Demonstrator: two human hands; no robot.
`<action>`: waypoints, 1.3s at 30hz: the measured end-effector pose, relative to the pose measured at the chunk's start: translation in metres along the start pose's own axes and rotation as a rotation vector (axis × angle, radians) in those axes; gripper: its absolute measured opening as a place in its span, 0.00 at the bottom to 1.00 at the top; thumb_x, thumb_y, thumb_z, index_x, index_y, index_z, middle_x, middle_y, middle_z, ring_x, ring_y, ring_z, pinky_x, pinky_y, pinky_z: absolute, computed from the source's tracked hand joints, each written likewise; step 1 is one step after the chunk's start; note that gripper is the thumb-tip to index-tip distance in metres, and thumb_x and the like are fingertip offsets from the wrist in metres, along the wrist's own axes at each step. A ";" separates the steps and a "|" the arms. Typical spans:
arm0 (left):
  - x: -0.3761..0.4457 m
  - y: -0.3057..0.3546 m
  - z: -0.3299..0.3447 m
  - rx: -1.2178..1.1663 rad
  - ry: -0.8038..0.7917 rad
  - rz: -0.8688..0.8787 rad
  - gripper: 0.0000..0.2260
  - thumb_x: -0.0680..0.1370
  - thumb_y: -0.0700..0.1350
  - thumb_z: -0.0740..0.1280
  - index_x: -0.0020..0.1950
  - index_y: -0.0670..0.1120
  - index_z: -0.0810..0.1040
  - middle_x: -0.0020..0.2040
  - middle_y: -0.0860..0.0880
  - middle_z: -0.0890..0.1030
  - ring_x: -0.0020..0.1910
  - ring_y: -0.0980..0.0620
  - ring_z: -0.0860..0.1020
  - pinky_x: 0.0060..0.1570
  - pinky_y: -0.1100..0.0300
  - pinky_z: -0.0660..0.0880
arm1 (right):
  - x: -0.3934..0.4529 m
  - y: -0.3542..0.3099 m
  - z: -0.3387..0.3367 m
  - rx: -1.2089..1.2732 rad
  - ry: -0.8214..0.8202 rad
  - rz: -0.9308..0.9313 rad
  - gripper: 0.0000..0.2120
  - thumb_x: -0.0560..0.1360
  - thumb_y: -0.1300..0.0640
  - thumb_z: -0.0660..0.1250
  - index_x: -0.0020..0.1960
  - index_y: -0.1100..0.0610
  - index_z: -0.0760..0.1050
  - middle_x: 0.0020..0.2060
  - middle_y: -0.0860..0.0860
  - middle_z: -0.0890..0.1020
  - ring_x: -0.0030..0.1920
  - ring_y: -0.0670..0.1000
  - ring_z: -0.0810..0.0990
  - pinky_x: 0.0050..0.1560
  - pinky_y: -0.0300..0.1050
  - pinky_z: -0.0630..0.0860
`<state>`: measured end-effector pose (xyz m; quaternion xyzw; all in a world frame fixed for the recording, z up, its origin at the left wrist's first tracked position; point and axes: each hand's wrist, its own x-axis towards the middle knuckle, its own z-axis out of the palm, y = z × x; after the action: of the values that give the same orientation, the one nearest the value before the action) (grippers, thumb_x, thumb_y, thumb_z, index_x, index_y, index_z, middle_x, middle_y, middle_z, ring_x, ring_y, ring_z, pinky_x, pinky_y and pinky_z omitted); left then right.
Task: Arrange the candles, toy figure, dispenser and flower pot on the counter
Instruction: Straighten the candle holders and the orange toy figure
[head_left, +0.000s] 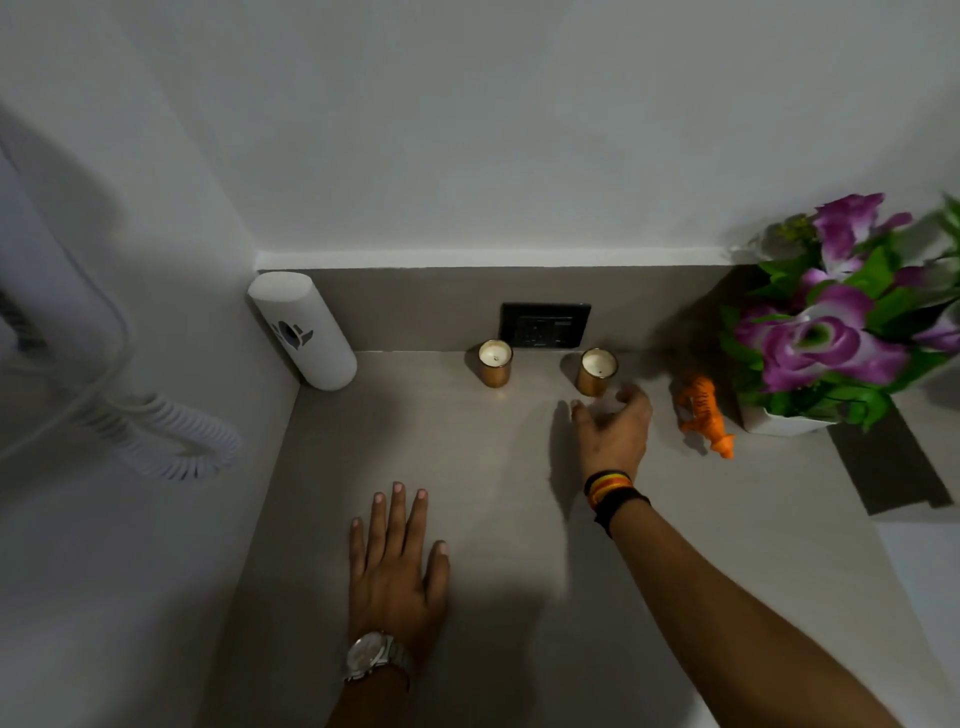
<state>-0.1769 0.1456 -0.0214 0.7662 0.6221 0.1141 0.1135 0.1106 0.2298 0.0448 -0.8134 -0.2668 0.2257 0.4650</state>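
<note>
Copper-coloured right candle (597, 372) stands by the back wall on the grey surface (493, 493). Right hand (613, 434) hovers just before it, fingers (631, 395) spread, holding nothing. Best to grip low around the sides, keeping it upright.

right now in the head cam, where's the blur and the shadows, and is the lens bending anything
Head view: dim light overall; the right hand near the right candle is motion-blurred, as are the flower pot's flowers at the frame edge; both hands cast soft shadows to their left on the counter; the wide lens makes the dispenser lean.
</note>
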 end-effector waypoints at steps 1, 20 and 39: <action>0.000 0.000 0.000 0.005 -0.002 -0.001 0.32 0.81 0.59 0.54 0.85 0.54 0.56 0.87 0.49 0.54 0.86 0.47 0.49 0.82 0.39 0.49 | 0.009 -0.003 -0.001 -0.007 -0.011 0.007 0.35 0.74 0.51 0.77 0.75 0.56 0.65 0.71 0.55 0.73 0.66 0.60 0.78 0.69 0.57 0.75; 0.002 0.001 -0.002 0.019 -0.044 -0.003 0.31 0.83 0.60 0.50 0.86 0.54 0.53 0.87 0.49 0.50 0.86 0.47 0.45 0.83 0.40 0.44 | 0.017 0.009 -0.017 -0.012 -0.190 -0.060 0.36 0.72 0.44 0.76 0.75 0.52 0.67 0.68 0.56 0.78 0.65 0.58 0.79 0.66 0.58 0.78; 0.000 -0.002 0.005 0.037 -0.021 0.002 0.31 0.83 0.61 0.49 0.85 0.51 0.57 0.86 0.45 0.57 0.85 0.41 0.54 0.82 0.37 0.49 | 0.035 0.038 -0.121 -0.068 0.150 -0.003 0.20 0.77 0.39 0.69 0.56 0.55 0.82 0.44 0.52 0.83 0.47 0.57 0.82 0.49 0.47 0.74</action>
<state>-0.1776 0.1463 -0.0266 0.7701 0.6220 0.0947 0.1057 0.2196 0.1594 0.0637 -0.8431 -0.2399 0.1541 0.4560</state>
